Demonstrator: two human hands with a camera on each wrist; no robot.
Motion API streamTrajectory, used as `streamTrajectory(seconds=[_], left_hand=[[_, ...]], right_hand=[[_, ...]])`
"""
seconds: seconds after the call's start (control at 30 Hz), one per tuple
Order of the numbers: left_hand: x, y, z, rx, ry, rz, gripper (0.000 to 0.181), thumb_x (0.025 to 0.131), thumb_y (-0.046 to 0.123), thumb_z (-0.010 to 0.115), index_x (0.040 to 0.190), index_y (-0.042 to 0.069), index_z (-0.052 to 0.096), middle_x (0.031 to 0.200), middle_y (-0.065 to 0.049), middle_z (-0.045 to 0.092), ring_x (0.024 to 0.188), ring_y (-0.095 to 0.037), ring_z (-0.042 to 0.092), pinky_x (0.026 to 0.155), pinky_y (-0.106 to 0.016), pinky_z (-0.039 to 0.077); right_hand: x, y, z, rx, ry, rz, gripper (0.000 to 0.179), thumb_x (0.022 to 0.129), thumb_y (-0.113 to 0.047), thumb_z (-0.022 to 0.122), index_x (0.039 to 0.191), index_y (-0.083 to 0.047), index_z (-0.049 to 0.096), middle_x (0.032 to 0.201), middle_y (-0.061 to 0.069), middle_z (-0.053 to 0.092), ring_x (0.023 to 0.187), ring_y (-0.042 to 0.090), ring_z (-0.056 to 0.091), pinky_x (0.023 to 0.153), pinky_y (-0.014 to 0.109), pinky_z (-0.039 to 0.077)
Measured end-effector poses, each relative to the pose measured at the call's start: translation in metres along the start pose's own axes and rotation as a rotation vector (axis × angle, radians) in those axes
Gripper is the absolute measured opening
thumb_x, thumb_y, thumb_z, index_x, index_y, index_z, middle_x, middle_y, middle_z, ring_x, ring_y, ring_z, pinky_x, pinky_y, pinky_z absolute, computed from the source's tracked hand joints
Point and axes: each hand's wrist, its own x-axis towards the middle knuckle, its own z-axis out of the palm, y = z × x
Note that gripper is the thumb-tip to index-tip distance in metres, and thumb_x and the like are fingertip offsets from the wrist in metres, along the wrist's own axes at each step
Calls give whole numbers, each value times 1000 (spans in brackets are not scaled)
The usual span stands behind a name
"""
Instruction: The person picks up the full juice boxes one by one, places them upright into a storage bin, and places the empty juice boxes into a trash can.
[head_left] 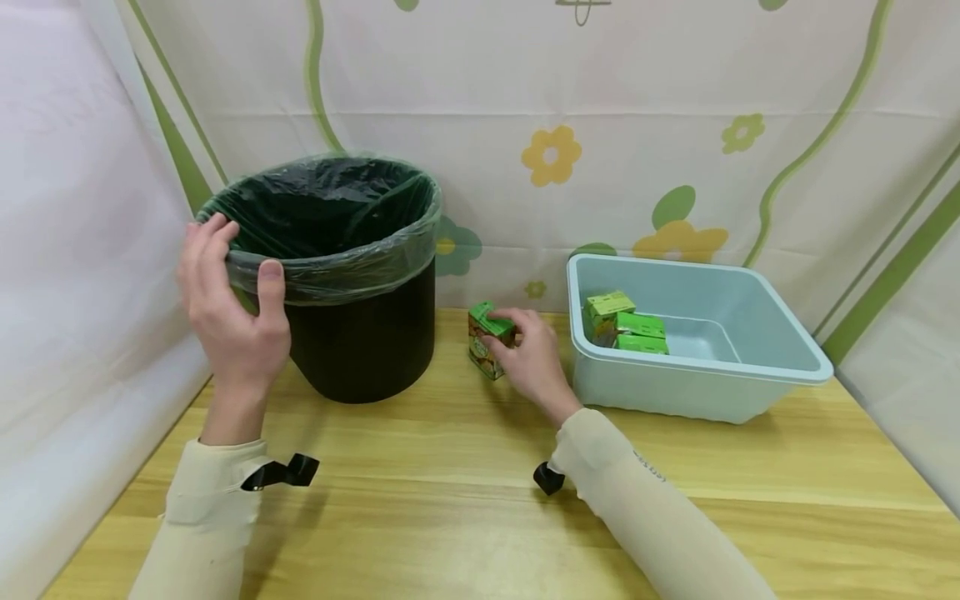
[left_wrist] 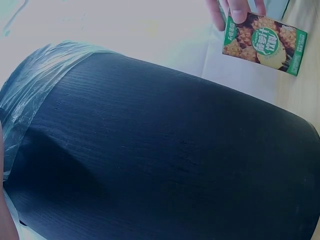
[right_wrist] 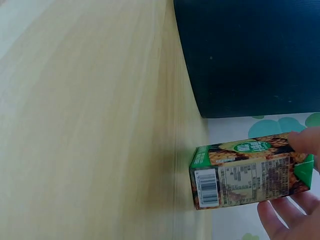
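My left hand (head_left: 236, 312) holds the near left rim of a black trash bin (head_left: 367, 342), fingertips over the edge and thumb against the outside. A clear plastic bag (head_left: 337, 279) lines the bin and folds down over its rim. To the right of the bin, my right hand (head_left: 531, 354) pinches the top of a green and brown juice box (head_left: 486, 354) between thumb and fingers. The juice box (right_wrist: 255, 172) is upright, its barcoded bottom end close to the wooden table. In the left wrist view, pineapple-like pictures show on the juice box (left_wrist: 265, 42).
A light blue plastic tub (head_left: 675, 392) stands on the right of the table (head_left: 420, 508). Several green-topped juice boxes (head_left: 641, 323) lie against its left side. Behind everything hangs a white curtain (head_left: 450, 75) with flower prints.
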Motion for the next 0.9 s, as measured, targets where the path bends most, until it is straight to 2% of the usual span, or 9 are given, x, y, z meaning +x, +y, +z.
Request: streamTrajectory(seconds=[0.4, 0.7, 0.9], left_hand=[[0, 0, 0, -1, -2, 8, 77, 99, 65, 57, 143, 2, 63, 156, -13, 57, 159, -27, 37, 134, -34, 19], [0, 0, -1, -3, -6, -2, 77, 99, 64, 57, 143, 2, 63, 157, -12, 57, 159, -26, 36, 134, -34, 18], [0, 1, 0, -3, -5, 7, 77, 99, 64, 57, 142, 1, 63, 156, -14, 58, 159, -26, 37, 134, -35, 19]], right_hand=[[2, -8, -4, 10, 46, -41, 28, 97, -17, 78, 126, -14, 76, 125, 11, 71, 115, 29, 70, 96, 42, 63], [9, -38, -21, 78, 52, -91, 29, 99, -18, 76, 127, -12, 75, 126, 9, 71, 113, 25, 71, 94, 35, 64], [16, -56, -34, 139, 82, -147, 29, 99, -17, 77, 127, -10, 75, 126, 10, 72, 111, 25, 73, 95, 37, 63]])
